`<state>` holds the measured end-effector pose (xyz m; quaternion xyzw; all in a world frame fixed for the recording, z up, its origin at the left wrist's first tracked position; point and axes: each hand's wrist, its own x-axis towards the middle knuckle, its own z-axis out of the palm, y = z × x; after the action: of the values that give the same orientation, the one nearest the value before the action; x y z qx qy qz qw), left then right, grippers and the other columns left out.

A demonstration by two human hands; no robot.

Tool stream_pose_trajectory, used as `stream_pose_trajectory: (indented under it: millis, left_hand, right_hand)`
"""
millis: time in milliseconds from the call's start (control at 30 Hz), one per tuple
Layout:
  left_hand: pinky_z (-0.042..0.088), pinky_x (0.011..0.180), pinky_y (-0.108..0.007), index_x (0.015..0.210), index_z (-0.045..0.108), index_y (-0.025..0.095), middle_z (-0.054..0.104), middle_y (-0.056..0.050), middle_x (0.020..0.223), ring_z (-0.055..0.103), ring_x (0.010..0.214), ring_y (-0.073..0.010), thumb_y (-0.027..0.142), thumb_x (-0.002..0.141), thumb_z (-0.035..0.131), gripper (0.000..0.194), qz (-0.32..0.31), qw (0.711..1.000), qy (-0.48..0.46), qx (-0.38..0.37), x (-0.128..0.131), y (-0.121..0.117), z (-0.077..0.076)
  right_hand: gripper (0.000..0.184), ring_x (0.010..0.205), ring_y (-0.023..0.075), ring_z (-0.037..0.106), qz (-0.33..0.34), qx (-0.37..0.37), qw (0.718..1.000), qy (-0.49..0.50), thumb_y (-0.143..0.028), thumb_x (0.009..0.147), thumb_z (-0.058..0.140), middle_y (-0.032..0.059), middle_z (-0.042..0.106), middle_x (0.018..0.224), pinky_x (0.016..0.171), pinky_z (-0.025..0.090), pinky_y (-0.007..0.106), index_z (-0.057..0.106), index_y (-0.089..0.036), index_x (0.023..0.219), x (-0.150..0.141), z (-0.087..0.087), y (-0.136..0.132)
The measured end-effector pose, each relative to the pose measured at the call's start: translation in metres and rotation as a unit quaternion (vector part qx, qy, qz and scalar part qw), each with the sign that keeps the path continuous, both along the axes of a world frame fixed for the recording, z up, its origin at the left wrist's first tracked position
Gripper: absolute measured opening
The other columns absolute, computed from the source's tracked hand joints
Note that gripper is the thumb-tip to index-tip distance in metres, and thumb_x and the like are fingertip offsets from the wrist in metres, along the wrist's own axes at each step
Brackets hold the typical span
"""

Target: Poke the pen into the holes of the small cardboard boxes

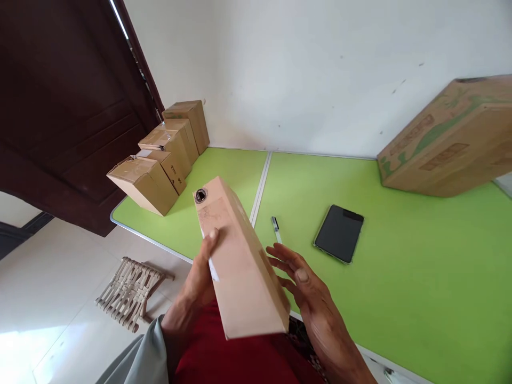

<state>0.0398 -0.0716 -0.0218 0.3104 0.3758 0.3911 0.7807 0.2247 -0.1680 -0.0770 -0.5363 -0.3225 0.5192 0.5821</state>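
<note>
A long tan cardboard box [236, 261] with a dark round sticker near its far end is held above the near edge of a green table [420, 277]. My left hand [196, 288] grips the box's left side, thumb on its top face. My right hand [308, 288] sits at the box's right side with fingers stretched out and spread, touching or just beside it. A marker pen [276, 228] lies on the table just beyond my right fingers. A dark phone [339, 233] lies flat, screen up, to the pen's right.
Several small cardboard boxes [160, 160] stand in a row on the table's far left corner by the wall. A large printed carton [452, 141] rests at the far right. A dark wooden door [68, 106] and a small slatted stool [130, 290] are at left.
</note>
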Motion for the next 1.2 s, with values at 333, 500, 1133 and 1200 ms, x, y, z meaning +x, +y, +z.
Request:
stream_pose_trajectory:
  millis: [333,500,1133,1200]
  left_hand:
    - [0.033,0.137,-0.069,0.178,0.023,0.04,0.042,-0.01,0.178,0.031,0.17,-0.0438,0.068,0.088,0.082,0.111,-0.144,0.935,0.208,0.25,-0.028,-0.042,-0.014]
    - [0.023,0.137,-0.068,0.176,0.023,0.036,0.028,-0.012,0.184,0.027,0.17,-0.0411,0.074,0.099,0.063,0.095,-0.046,0.913,0.221,0.341,-0.018,-0.004,-0.019]
    - [0.041,0.123,-0.043,0.135,0.065,0.025,0.068,-0.01,0.14,0.056,0.141,-0.0293,0.039,0.115,0.047,0.031,-0.132,0.832,0.284,0.458,0.029,0.014,0.006]
    - [0.042,0.121,-0.044,0.133,0.066,0.025,0.069,-0.01,0.138,0.058,0.138,-0.0296,0.037,0.114,0.048,0.029,-0.125,0.827,0.288,0.466,0.027,0.016,0.005]
  right_hand:
    - [0.089,0.147,0.0404,0.06,0.068,0.04,0.996,0.042,-0.065,0.092,0.081,0.0163,0.056,0.167,0.119,0.053,0.06,0.045,-0.032,0.166,-0.027,0.012,0.0]
    - [0.08,0.155,0.0382,0.053,0.013,0.061,0.996,0.059,-0.063,0.094,0.079,0.0111,0.056,0.168,0.126,0.045,0.057,0.05,-0.036,0.163,-0.036,-0.004,-0.007]
    - [0.027,0.106,0.0335,0.078,-0.117,0.064,0.917,-0.376,-0.044,0.091,0.071,0.0112,0.083,0.114,0.1,0.063,0.05,0.072,-0.025,0.11,-0.006,0.064,0.044]
    - [0.025,0.105,0.0334,0.079,-0.116,0.072,0.908,-0.396,-0.042,0.091,0.071,0.0105,0.084,0.112,0.1,0.063,0.05,0.072,-0.025,0.109,-0.007,0.065,0.043]
